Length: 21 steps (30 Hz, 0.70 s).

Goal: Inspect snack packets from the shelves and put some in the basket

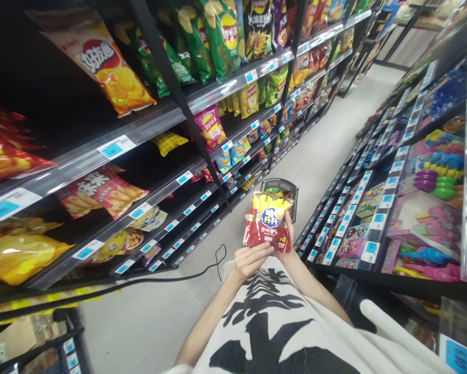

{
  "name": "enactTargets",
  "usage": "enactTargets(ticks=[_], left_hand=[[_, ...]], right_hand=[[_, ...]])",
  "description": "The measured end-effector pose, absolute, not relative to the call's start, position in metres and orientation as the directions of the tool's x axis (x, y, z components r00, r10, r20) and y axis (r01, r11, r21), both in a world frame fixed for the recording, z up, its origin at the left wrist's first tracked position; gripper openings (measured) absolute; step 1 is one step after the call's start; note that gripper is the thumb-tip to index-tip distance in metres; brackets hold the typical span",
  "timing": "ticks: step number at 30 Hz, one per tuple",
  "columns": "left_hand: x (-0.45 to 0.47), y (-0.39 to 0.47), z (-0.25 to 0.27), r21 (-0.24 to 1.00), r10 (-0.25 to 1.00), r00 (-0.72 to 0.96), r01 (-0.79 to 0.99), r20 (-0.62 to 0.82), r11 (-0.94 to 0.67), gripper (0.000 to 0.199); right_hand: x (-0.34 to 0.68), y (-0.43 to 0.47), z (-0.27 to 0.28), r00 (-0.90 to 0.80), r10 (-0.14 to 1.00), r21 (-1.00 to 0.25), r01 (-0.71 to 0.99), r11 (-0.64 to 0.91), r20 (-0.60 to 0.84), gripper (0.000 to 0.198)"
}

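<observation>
A person stands in a shop aisle, both bare hands raised in front of a white shirt [256, 332] with a bold black print. Between the hands is a small red-and-yellow snack bag [270, 223], upright, its printed front turned to the wearer. The right hand [290, 223] wraps the bag's right edge, closed on it, most of the palm hidden behind. The left hand [253, 261] lays its bent fingers over the lower front; whether they pinch or merely rest, I cannot tell.

The bag looks light and puffy, I would judge, with a soft, glossy film that could slide under dry fingertips and brittle contents that a hard squeeze might crush. The flat top seal, above both hands, or the side edge seems the safest hold; a palm behind would carry it gently.

Just beyond the grip sits a dark basket [280, 182]. Chip shelves [217, 93] run to the left of the hands, toy shelves [389, 187] to their right.
</observation>
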<state>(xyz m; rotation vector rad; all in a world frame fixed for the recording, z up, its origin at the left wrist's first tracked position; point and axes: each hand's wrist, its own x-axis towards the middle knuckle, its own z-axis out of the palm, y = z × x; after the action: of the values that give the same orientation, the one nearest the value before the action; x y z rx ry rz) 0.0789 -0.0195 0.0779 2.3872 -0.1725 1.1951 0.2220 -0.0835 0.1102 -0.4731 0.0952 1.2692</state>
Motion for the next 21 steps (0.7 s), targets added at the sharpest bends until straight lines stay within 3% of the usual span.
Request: enactTargets(ticks=[21], left_hand=[[0.084, -0.017, 0.065, 0.347, 0.156, 0.52, -0.293, 0.84, -0.891, 0.017]], right_hand=[[0.219, -0.08, 0.118, 0.323, 0.876, -0.311, -0.926, 0.215, -0.358, 0.063]])
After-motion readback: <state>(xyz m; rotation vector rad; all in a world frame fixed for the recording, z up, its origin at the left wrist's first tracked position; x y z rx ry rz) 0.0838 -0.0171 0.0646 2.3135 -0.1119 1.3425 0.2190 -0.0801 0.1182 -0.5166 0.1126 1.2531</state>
